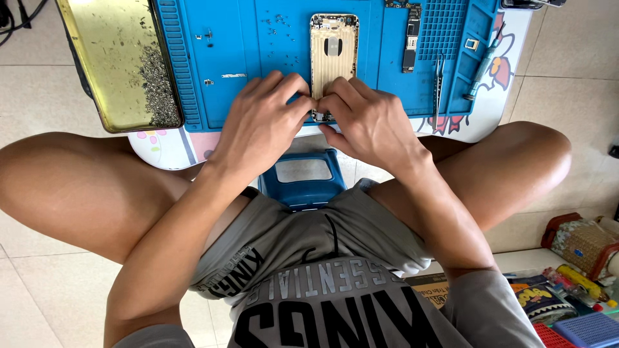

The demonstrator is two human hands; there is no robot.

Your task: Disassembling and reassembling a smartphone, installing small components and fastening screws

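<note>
Both my hands meet at the near end of the phone shell (333, 55), which lies flat and lengthwise on the blue mat (271, 58) in the upper middle of the frame. The left hand (261, 122) has its fingers curled down with the tips pressed against the shell's bottom edge; the right hand (367, 122) mirrors it, fingers bent and pinching at the same edge. Whether anything small sits between the fingertips I cannot tell, since the knuckles hide that spot. The two-sided hold looks meant to steady the shell while working on its lower end.

Right of the shell, a circuit board (411, 37) rests on the mat, with tweezers (438, 80) beside it and a screwdriver (481, 67) along the mat's right rim, all within easy reach. Loose screws (280, 20) dot the mat near the top. In the upper left, a yellow tray (103, 45) holds a heap of tiny metal bits.

The mat sits on a low table (167, 148) over a pale tiled floor (39, 96). A blue stool (303, 177) shows under me, and toys and baskets crowd the lower right.
</note>
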